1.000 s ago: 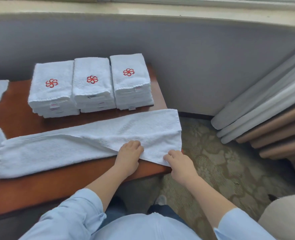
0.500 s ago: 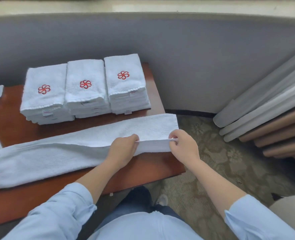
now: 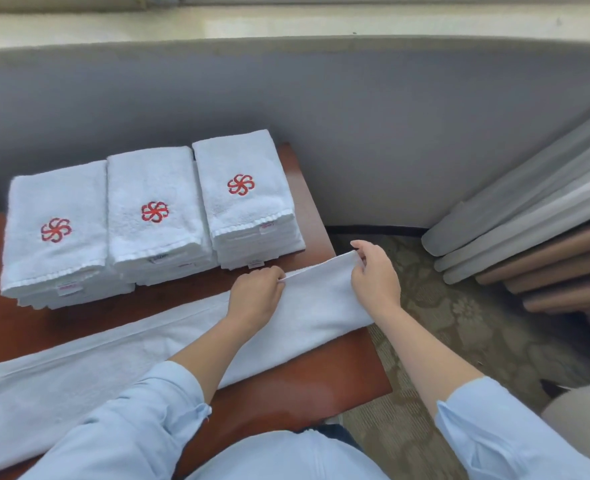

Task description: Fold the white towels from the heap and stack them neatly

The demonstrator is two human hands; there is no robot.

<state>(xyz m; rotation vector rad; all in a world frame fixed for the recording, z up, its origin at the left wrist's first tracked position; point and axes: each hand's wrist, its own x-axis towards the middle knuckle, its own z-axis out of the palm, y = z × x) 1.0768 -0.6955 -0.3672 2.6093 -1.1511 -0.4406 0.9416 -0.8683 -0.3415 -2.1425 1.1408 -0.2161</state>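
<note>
**Pinch grip by left hand [image 3: 255,296] and right hand [image 3: 373,275] on the white towel [image 3: 113,368]**

Each hand nips the towel's far long edge near its right end, fingers curled and knuckles up. Both forearms reach forward from pale blue sleeves [image 3: 137,431]. The towel lies as a long narrow band on the wooden table [image 3: 304,372]. Its long axis runs from lower left up to the table's right edge, where its short end sits. Three stacks of folded towels [image 3: 155,237] with red emblems stand side by side just behind it.
</note>
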